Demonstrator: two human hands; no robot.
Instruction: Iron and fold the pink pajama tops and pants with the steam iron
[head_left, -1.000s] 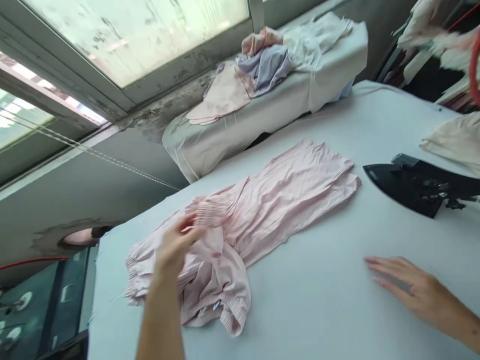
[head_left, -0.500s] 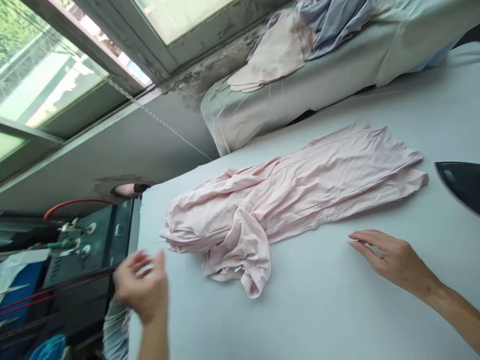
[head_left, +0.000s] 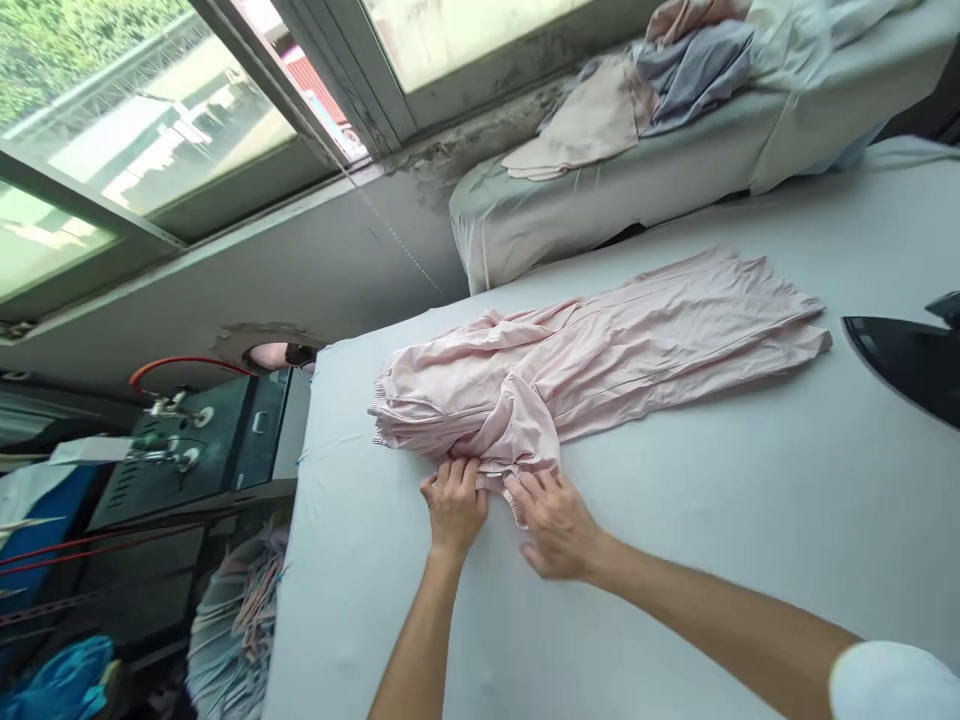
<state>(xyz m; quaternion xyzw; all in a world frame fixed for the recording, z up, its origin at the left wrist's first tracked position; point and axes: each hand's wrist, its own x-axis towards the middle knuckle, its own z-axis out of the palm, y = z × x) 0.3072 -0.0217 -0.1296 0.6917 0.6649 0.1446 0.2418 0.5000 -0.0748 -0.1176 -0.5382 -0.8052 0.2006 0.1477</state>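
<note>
Pale pink trousers [head_left: 637,345] lie stretched across the white-covered table, creased along the legs, with several gathered layers at their left end. One elastic waistband part is pulled toward me, below the pile. My left hand [head_left: 456,505] has its fingers closed on the left side of that waistband. Close beside it, my right hand [head_left: 559,530] grips the waistband's right side, its thumb lowered and slightly blurred. Part of the band shows between the two hands; the rest is hidden under the fingers.
A black iron [head_left: 911,360] rests on the table [head_left: 675,600] at the right. Behind is a padded, cloth-covered board [head_left: 600,205] with crumpled garments [head_left: 592,120] on it. Left of the table stand a dark machine [head_left: 202,440] with a red hose and a bundle of hanging cloth [head_left: 232,620].
Both hands have come inward from either side and taken hold of the waistband. The waistband end has been drawn up and flattened. The camera view has shifted slightly.
</note>
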